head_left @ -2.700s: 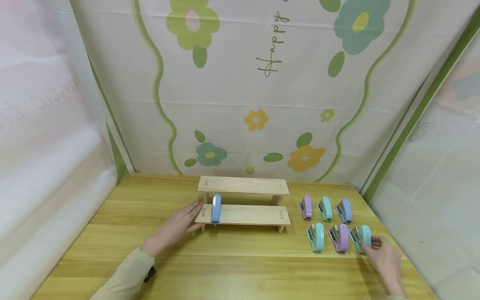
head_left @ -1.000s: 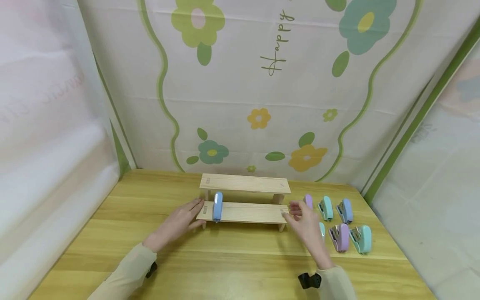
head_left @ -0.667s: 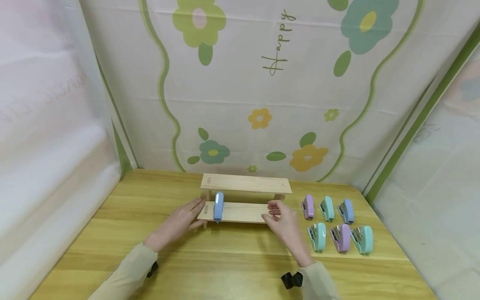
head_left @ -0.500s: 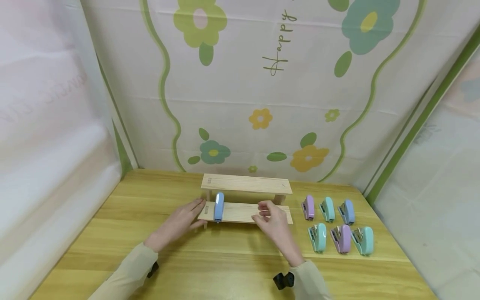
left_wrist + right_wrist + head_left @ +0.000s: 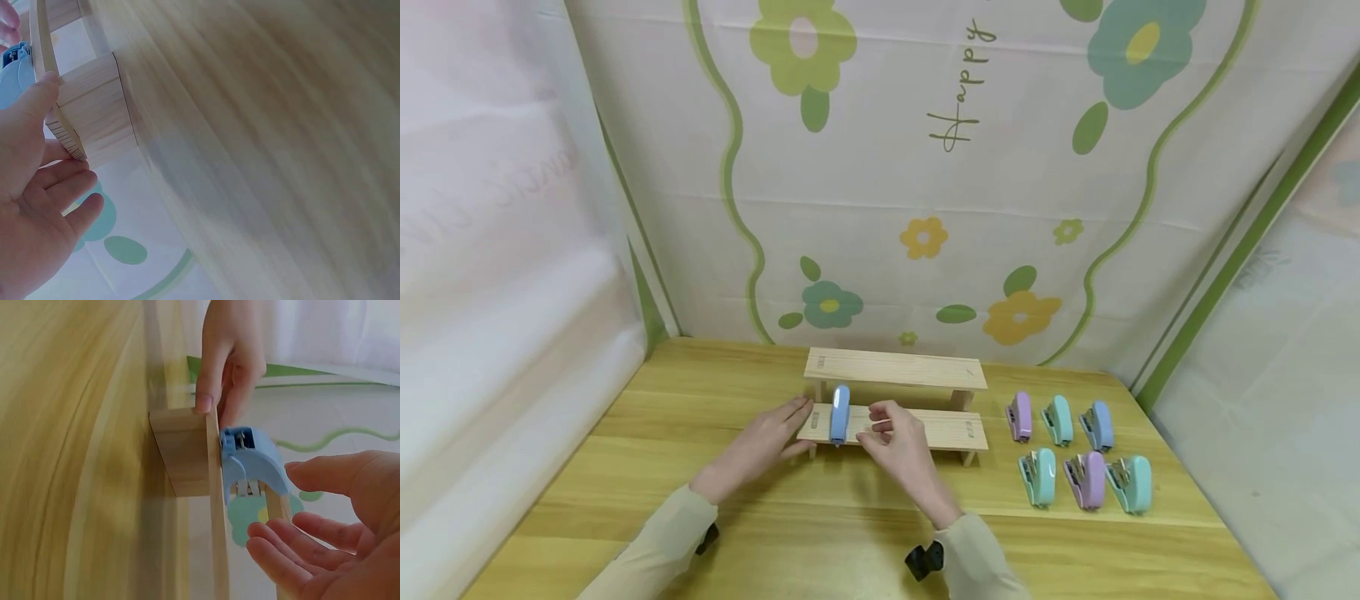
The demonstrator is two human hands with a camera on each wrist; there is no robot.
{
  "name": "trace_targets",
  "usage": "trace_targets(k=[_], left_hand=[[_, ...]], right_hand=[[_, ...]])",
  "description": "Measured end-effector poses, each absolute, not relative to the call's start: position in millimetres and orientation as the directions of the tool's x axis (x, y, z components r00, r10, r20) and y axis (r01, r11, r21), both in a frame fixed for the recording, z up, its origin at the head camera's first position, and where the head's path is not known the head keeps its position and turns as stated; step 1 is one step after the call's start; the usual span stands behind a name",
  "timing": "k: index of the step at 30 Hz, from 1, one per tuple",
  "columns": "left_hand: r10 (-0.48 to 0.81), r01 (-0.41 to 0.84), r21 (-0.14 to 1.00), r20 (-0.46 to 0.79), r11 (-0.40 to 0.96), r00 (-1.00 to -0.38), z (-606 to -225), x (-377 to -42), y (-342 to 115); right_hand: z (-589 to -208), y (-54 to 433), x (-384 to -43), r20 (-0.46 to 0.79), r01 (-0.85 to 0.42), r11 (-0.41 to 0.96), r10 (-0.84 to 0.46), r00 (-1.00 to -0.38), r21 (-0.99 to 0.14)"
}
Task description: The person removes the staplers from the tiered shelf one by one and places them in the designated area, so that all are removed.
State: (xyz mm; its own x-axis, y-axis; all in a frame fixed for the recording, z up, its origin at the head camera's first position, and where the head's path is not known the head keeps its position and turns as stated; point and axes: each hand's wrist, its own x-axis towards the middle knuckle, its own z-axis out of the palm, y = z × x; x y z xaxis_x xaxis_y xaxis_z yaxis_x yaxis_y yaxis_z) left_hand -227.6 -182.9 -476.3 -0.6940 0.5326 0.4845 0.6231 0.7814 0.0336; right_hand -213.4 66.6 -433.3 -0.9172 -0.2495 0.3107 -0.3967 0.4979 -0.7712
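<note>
A blue stapler (image 5: 840,414) stands on the lower board of a two-tier wooden shelf (image 5: 947,429), near its left end. My left hand (image 5: 767,435) holds that end of the board, thumb on the front edge and fingers at the side, as the left wrist view shows. Just right of the stapler is my right hand (image 5: 898,442), over the lower board. In the right wrist view its thumb and fingers are spread apart around the stapler's (image 5: 256,462) rounded end, with nothing gripped.
On the table's right side stand several staplers in two rows: a purple (image 5: 1019,417), a teal (image 5: 1057,420) and a blue one (image 5: 1097,425) behind; a teal (image 5: 1039,477), a purple (image 5: 1087,481) and another teal one (image 5: 1132,484) in front. A flowered cloth (image 5: 880,183) hangs behind.
My right hand has left the front-right teal stapler and travelled left, over the lower board, to the blue stapler. The left hand has stayed at the shelf's left end.
</note>
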Motion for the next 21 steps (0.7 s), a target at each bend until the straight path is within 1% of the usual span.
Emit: trace_targets(k=[6, 12, 15, 21], left_hand=[[0.515, 0.614, 0.064, 0.479, 0.787, -0.711, -476, -227, -181], [0.517, 0.622, 0.065, 0.493, 0.78, -0.699, -477, -227, -181], [0.515, 0.619, 0.073, 0.483, 0.782, -0.708, -477, -227, -181], [0.51, 0.604, 0.073, 0.461, 0.794, -0.726, -476, -228, -181]], right_hand=[[-439, 50, -215, 0.312, -0.404, 0.47, -0.262, -0.913, -0.785], [-443, 39, -217, 0.308, -0.398, 0.46, -0.261, -0.915, -0.793], [-443, 35, -218, 0.302, -0.387, 0.476, -0.247, -0.921, -0.79], [-445, 29, -222, 0.325, -0.405, 0.544, -0.242, -0.914, -0.735]])
